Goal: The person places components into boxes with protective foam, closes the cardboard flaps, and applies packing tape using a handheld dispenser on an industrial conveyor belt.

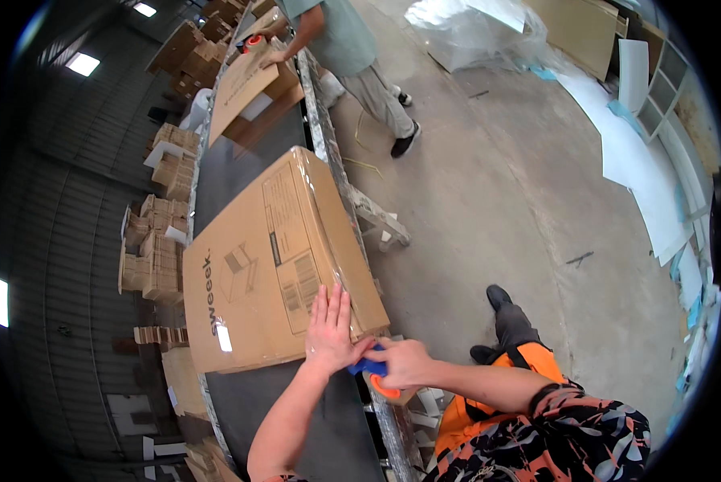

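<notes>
A large, flat cardboard box (256,217) with printed panels and clear tape along its right edge lies on the dark conveyor belt (296,422). My left hand (327,336) rests flat on its top near the close right corner, fingers stretched out. Just beside it, at that corner, my right hand (406,364) grips a blue tape dispenser (368,363) with an orange part below. The dispenser sits against the box's near edge. My fingers partly hide it, and the tape end cannot be made out.
Farther up the belt, a co-worker (348,56) handles an open carton (252,96); a red tape roll (254,42) is near their hands. Stacked cardboard (164,249) lines the left side. A metal rail (320,120) edges the belt. White sheets (617,153) and plastic wrap (477,32) lie right.
</notes>
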`<state>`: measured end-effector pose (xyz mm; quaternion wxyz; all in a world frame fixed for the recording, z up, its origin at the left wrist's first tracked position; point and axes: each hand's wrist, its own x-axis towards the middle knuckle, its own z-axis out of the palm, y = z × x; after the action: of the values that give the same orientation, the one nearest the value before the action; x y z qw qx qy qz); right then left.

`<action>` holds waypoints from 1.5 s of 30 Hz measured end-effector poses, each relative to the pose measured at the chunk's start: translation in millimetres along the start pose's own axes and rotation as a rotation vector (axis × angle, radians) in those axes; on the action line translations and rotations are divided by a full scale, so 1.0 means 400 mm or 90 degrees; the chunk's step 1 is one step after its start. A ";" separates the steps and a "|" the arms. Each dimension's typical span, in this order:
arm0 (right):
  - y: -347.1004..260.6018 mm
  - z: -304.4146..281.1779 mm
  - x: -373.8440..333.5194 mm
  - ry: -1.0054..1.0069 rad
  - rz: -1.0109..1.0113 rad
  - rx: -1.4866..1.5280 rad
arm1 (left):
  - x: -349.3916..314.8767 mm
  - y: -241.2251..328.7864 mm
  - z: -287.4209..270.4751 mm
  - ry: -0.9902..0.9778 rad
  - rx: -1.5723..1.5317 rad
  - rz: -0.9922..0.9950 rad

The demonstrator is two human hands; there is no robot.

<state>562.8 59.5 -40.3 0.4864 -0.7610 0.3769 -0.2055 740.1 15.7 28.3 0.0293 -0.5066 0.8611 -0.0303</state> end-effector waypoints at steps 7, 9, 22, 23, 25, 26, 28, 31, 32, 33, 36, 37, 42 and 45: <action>0.026 0.044 -0.008 -0.028 -0.071 0.000 | 0.031 -0.011 -0.004 -0.002 -0.028 0.004; 0.201 0.065 -0.051 0.068 -0.139 0.206 | 0.031 -0.007 0.000 -0.024 -0.047 -0.002; 0.328 -0.323 0.263 -0.079 0.122 0.548 | 0.065 -0.013 -0.011 0.025 -0.013 0.019; 0.282 -0.326 0.268 -0.210 0.142 0.433 | 0.065 -0.017 -0.010 0.022 -0.014 0.014; 0.285 -0.291 0.231 -0.193 0.130 0.465 | 0.068 -0.018 -0.010 0.033 -0.013 0.015; 0.270 -0.268 0.195 -0.179 0.130 0.472 | 0.062 -0.016 -0.013 0.035 -0.012 0.005; 0.266 -0.211 0.114 -0.160 0.141 0.477 | 0.065 -0.019 -0.017 0.016 0.005 0.005; 0.267 -0.072 0.013 -0.017 0.043 0.553 | 0.074 -0.021 -0.008 0.023 0.004 0.016; 0.227 -0.077 -0.008 -0.042 0.078 0.441 | 0.065 -0.023 -0.009 0.019 0.028 0.017; 0.214 -0.055 -0.022 -0.032 0.097 0.416 | 0.064 -0.024 -0.009 0.022 0.035 0.024; 0.206 -0.001 -0.047 0.080 0.044 0.347 | 0.070 -0.019 -0.009 0.037 0.037 0.028; 0.186 -0.019 -0.056 0.044 0.092 0.359 | 0.065 -0.022 -0.006 0.040 0.043 0.032; 0.171 -0.024 -0.133 -0.015 0.142 0.364 | 0.059 -0.024 -0.008 0.046 0.030 0.016; 0.168 0.027 -0.128 0.022 0.106 0.283 | 0.066 -0.025 -0.009 0.046 0.025 0.014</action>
<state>512.8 89.2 -102.6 0.6506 -0.5979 0.3922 -0.2558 735.9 -12.1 32.0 0.0086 -0.4952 0.8663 -0.0648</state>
